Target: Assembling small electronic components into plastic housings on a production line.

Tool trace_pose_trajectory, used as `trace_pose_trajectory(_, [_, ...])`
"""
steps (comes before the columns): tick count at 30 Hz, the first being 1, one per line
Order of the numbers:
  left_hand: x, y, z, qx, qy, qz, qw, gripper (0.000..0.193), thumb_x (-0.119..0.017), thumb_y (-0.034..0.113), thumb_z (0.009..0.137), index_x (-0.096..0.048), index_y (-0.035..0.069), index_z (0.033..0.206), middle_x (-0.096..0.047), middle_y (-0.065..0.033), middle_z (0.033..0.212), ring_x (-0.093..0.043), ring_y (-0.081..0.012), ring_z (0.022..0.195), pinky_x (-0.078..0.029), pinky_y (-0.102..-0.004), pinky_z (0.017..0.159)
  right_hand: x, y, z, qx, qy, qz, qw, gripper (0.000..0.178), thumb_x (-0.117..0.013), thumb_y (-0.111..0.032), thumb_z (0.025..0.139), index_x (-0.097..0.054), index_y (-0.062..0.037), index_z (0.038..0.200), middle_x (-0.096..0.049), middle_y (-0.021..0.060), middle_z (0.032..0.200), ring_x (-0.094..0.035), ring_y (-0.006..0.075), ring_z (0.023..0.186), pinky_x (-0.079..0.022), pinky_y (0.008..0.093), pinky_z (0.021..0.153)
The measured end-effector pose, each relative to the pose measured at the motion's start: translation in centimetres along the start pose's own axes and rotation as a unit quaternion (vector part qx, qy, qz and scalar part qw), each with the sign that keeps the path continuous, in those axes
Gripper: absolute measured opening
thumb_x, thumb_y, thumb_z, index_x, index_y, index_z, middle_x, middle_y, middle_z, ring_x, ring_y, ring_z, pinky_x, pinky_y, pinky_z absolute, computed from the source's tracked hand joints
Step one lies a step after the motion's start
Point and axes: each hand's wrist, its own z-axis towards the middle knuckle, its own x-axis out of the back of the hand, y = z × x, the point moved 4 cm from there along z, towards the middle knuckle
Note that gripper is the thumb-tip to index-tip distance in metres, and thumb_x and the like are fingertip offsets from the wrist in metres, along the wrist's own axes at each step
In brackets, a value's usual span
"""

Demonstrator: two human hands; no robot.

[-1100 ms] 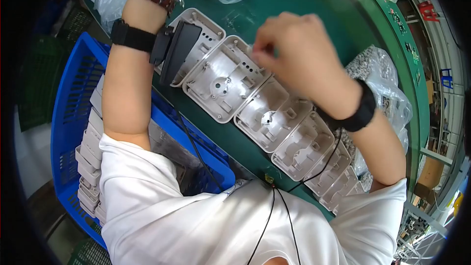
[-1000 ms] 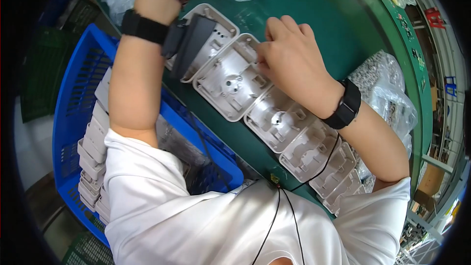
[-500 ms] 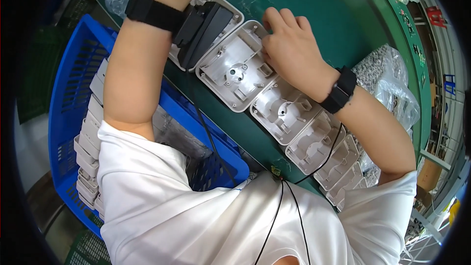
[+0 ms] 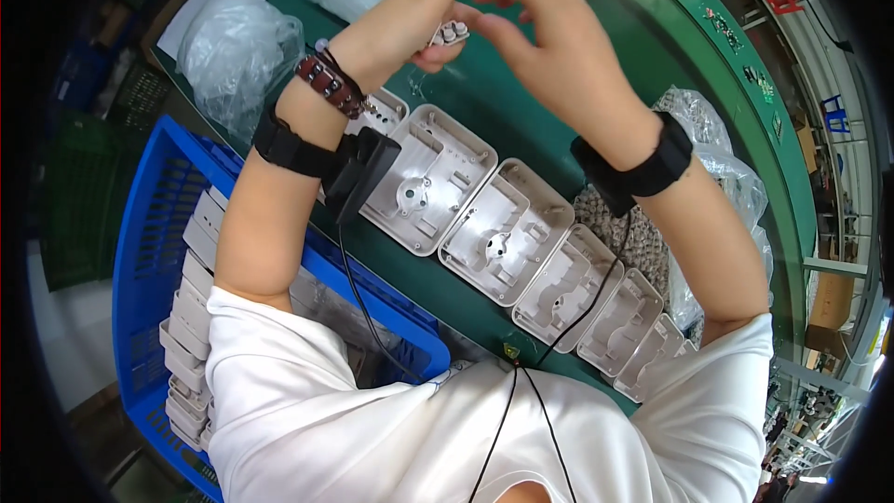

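Observation:
Beyond the row of housings, my left hand (image 4: 424, 26) holds a few small light-grey plastic pieces (image 4: 451, 33) in its curled fingers. My right hand (image 4: 559, 33) is close beside it, thumb and index finger apart and reaching toward the left fingers. Nothing shows between the right fingers. Below the hands, several pale grey plastic housings (image 4: 498, 244) lie open side up in a slanting row, with posts and ribs inside. The nearest to my left forearm is a larger housing (image 4: 447, 163), and the one at the far left end is partly hidden by my left wrist.
A blue basket (image 4: 140, 251) on the left holds stacked grey housings (image 4: 191, 303). Clear plastic bags (image 4: 237, 51) lie at the table's back left. An open bag of small grey parts (image 4: 619, 233) sits under my right forearm. Green table (image 4: 521, 112) underneath.
My right hand has left the housing and risen toward my left hand, its fingers opening. My left hand, out of view before, now shows with small pieces in it. The view has shifted.

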Motion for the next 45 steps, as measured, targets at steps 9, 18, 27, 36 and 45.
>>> trace_pose_trajectory(9, [1.0, -0.3, 1.1, -0.025, -0.108, -0.105, 0.988, 0.039, -0.052, 0.037, 0.091, -0.047, 0.009, 0.118, -0.059, -0.0012, 0.087, -0.029, -0.0032, 0.044, -0.022, -0.0184, 0.040, 0.0, 1.4, 0.7, 0.029, 0.047, 0.126, 0.991, 0.012, -0.064, -0.008, 0.079, -0.056, -0.0038, 0.086, -0.058, 0.0025, 0.076, -0.055, 0.0129, 0.069, -0.043, 0.0254, 0.062])
trace_pose_trajectory(18, [0.0, 1.2, 0.6, -0.193, -0.021, 0.032, 0.980, 0.031, -0.050, 0.035, 0.093, -0.050, 0.007, 0.107, -0.046, 0.0034, 0.072, -0.029, -0.0023, 0.046, -0.020, -0.0185, 0.041, -0.7, 3.5, -0.2, -0.212, 0.023, 0.481, 0.851, 0.012, -0.062, -0.014, 0.085, -0.054, -0.0050, 0.088, -0.054, -0.0034, 0.081, -0.047, 0.0047, 0.075, -0.038, 0.0205, 0.061])
trace_pose_trajectory(27, [0.0, 0.3, 0.7, -0.125, -0.019, -0.020, 0.992, 0.025, -0.052, 0.032, 0.092, -0.054, 0.008, 0.096, -0.042, 0.0062, 0.070, -0.030, -0.0014, 0.050, -0.021, -0.0178, 0.043, -1.1, 3.2, -0.3, -0.124, 0.098, 0.298, 0.941, 0.018, -0.065, -0.018, 0.082, -0.055, -0.0055, 0.091, -0.054, -0.0025, 0.083, -0.048, 0.0067, 0.075, -0.040, 0.0230, 0.062])
trace_pose_trajectory(36, [2.2, 0.6, 1.6, -0.160, 0.050, 0.105, 0.980, 0.041, -0.038, 0.048, 0.092, -0.053, 0.010, 0.094, -0.048, 0.0036, 0.065, -0.039, -0.0061, 0.048, -0.028, -0.0179, 0.043, 0.1, 2.1, 1.4, -0.032, 0.029, 0.125, 0.991, 0.019, -0.067, -0.016, 0.075, -0.061, -0.0044, 0.089, -0.060, 0.0076, 0.087, -0.059, 0.0190, 0.074, -0.045, 0.0292, 0.061])
trace_pose_trajectory(45, [10.0, 2.5, 0.2, -0.158, 0.313, 0.088, 0.932, 0.042, -0.033, 0.048, 0.095, -0.048, 0.010, 0.086, -0.046, 0.0031, 0.062, -0.034, -0.0041, 0.043, -0.024, -0.0172, 0.040, -2.8, -0.6, 3.6, -0.018, -0.116, 0.004, 0.993, 0.015, -0.068, -0.016, 0.072, -0.063, -0.0046, 0.081, -0.059, 0.0089, 0.084, -0.059, 0.0225, 0.077, -0.046, 0.0323, 0.063])
